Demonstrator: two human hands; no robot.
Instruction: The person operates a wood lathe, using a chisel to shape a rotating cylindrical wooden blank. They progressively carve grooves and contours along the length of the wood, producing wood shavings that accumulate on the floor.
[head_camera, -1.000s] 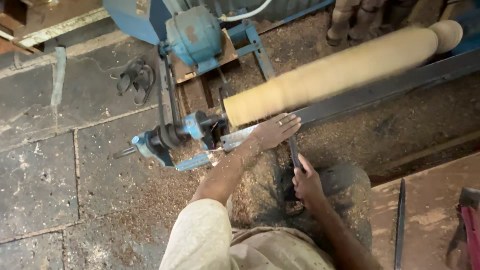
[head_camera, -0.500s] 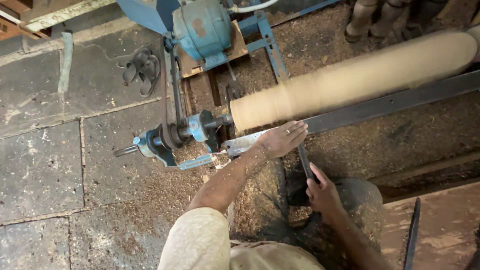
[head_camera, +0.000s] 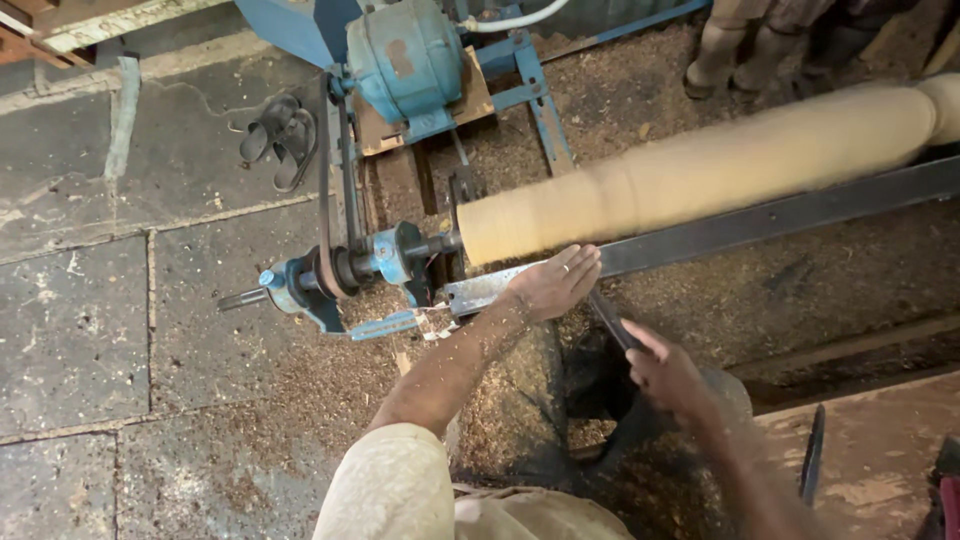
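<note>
Down on the floor-level lathe we see a long pale wooden workpiece (head_camera: 700, 170) lying slantwise between the blue headstock spindle (head_camera: 390, 255) and the far end at the upper right. Its surface is smeared and streaky, which we take to mean it is turning. Most of its length already reads as round and even, with a narrower neck near the right end, so we judge the rough shaping largely done; any finer profile or smoothing looks left to do, though the blur hides the detail.

Our left hand (head_camera: 555, 283) lies flat and open, fingers stretched, on the metal tool rest bar (head_camera: 760, 225) just below the wood's left end. Our right hand (head_camera: 665, 375) is closed around the handle of a dark turning tool (head_camera: 612, 320), whose blade angles up under the left hand toward the wood.

Around this, a blue motor (head_camera: 405, 50) with a belt sits behind the spindle. Sawdust and shavings (head_camera: 700, 290) cover the ground thickly. Grey stone slabs (head_camera: 80, 330) pave the left side, where a pair of dark sandals (head_camera: 275, 140) lies. Another person's feet (head_camera: 740, 50) show at the top right.
</note>
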